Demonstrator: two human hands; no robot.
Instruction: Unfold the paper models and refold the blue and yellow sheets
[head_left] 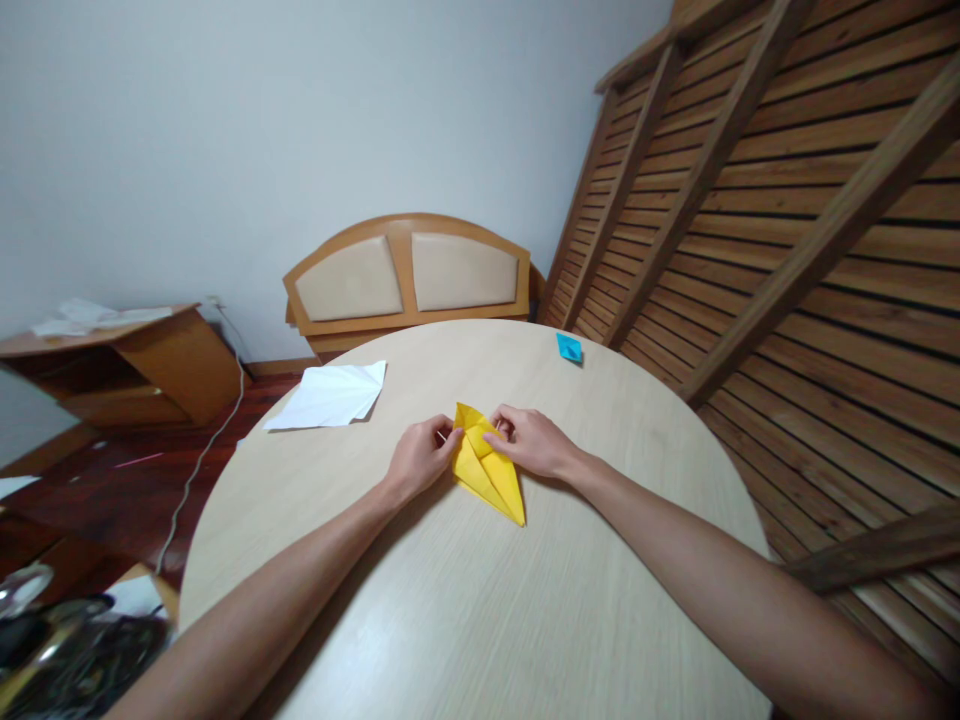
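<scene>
A folded yellow origami paper [487,474] is between my two hands over the middle of the round table [450,620]. It has a long kite-like shape, with one point toward the far side and a longer tip aimed down and to the right. My left hand [424,455] pinches its left edge between thumb and curled fingers. At the upper right edge, my right hand [532,440] grips it, thumb lying on top of the folds and fingers curled behind. The undersides of the paper and some fingertips are hidden.
Creased white paper sheets [330,395] lie at the table's left edge. A small blue folded paper [569,348] sits near the far right edge. Beyond stand a padded headboard [409,270], a wooden cabinet [172,360] and a slatted wooden panel [750,250].
</scene>
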